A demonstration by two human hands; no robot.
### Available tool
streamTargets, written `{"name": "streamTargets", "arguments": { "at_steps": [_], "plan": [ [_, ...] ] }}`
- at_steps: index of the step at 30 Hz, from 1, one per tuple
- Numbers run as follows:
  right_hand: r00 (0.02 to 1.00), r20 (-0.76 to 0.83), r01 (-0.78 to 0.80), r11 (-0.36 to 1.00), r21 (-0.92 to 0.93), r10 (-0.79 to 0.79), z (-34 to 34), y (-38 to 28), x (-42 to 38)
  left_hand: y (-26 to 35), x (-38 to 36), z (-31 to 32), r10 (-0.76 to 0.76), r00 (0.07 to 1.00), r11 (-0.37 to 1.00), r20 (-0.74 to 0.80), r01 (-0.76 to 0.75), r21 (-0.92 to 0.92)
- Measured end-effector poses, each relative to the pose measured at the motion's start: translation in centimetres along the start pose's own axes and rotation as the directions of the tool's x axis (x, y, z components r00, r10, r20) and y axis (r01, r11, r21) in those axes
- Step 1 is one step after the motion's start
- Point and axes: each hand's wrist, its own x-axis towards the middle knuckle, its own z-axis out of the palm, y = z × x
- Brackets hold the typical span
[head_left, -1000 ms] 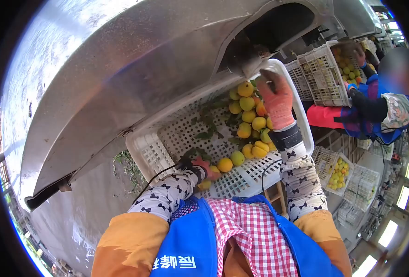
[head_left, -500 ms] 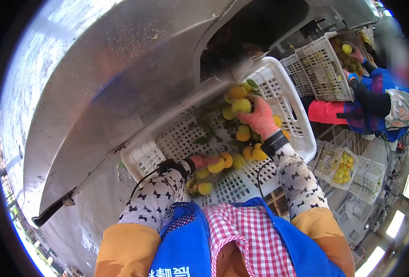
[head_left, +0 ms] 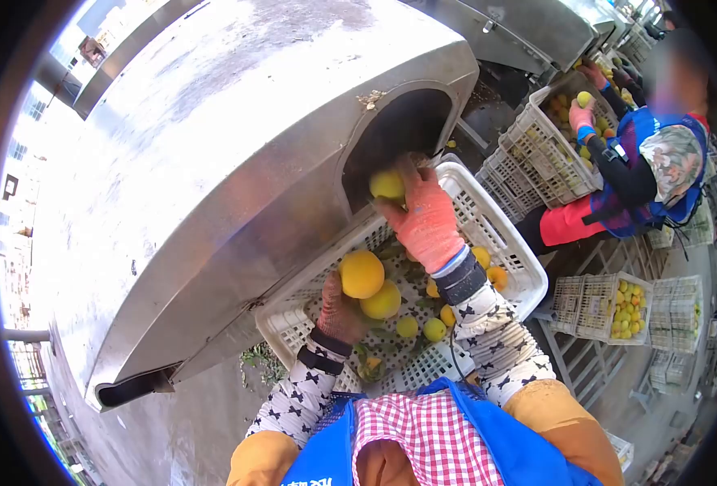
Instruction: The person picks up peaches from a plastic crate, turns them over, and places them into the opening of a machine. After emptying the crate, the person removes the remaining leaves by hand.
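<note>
A round yellow-green fruit point(head_left: 387, 185) is in the gloved fingers of my right hand point(head_left: 429, 219), raised at the mouth of a dark metal opening point(head_left: 403, 121). My left hand point(head_left: 342, 316), also gloved, is curled against a larger orange-yellow fruit point(head_left: 361, 274), and a second yellow fruit point(head_left: 381, 300) sits close beside it. Both are above a white perforated plastic crate point(head_left: 528, 279). Inside the crate lie several more fruits, among them a small yellow-green fruit point(head_left: 434, 329) and an orange one point(head_left: 497, 278), with leaves and bits of debris between them.
A big metal machine housing point(head_left: 253, 202) rises over the crate's far side. At the right, a person in a blue vest point(head_left: 650, 138) holds a fruit over another crate point(head_left: 536, 154). Farther right stands a fruit-filled crate point(head_left: 629, 312) beside stacked crates point(head_left: 674, 312).
My right hand has lifted a fruit from the crate up to the metal opening. The left hand has risen with fruit at its fingers. Fewer fruits show in the crate, and the view has shifted.
</note>
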Motion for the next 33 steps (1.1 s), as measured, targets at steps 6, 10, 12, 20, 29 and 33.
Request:
{"name": "streamTargets", "arguments": {
  "at_steps": [6, 10, 12, 20, 29, 33],
  "plan": [
    [0.999, -0.018, 0.050, 0.999, -0.021, -0.051, 1.2, -0.2, 4.1, 0.2, 0.4, -1.0, 0.054, 0.998, 0.999, -0.045, -0.054, 0.000],
    [0.991, 0.129, -0.036, 0.864, 0.502, -0.033, -4.2, -1.0, -0.8, 2.2, 1.1, 1.1, 0.058, 0.998, 0.993, -0.004, -0.058, 0.102],
    [0.968, 0.243, -0.085, 0.839, 0.538, -0.058, -5.7, -1.6, -2.8, 2.8, 1.6, 2.0, 0.109, 0.994, 0.981, 0.002, -0.108, 0.158],
    [0.949, 0.272, 0.027, 0.903, 0.429, -0.157, -5.7, -0.2, -4.4, 3.8, 1.9, 4.1, -0.009, 0.993, 0.822, 0.120, -0.061, 0.565],
    [0.955, 0.212, 0.158, 0.959, 0.237, -0.210, -7.7, -1.1, -2.7, 2.8, 2.1, 5.7, 0.115, 0.986, 0.765, 0.124, -0.167, 0.622],
    [0.964, 0.262, -0.088, 0.879, 0.468, -0.043, -7.0, -0.2, -3.1, 3.8, 2.2, 6.9, 0.103, 0.993, 0.786, 0.061, -0.119, 0.606]
  ]
}}
